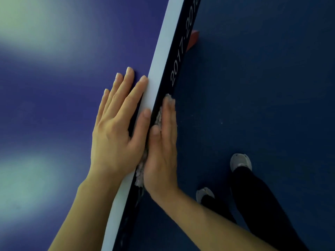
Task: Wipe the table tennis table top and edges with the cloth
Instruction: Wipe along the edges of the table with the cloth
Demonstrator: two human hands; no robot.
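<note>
The blue table tennis table top [54, 87] fills the left half, with a white line [163, 57] along its side and a dark side edge [178, 69] bearing white digits. My left hand [117, 127] lies flat on the top, fingers straight, thumb reaching onto the white line. My right hand [163, 153] presses a light grey cloth [159, 116] flat against the dark side edge, fingers straight. Most of the cloth is hidden under that hand; bits show at the fingertips and at the wrist.
Dark blue floor [262, 87] spreads to the right of the table. My legs in black trousers and two grey shoes [240, 162] stand close to the edge. A small red object [193, 40] pokes out from under the table farther along.
</note>
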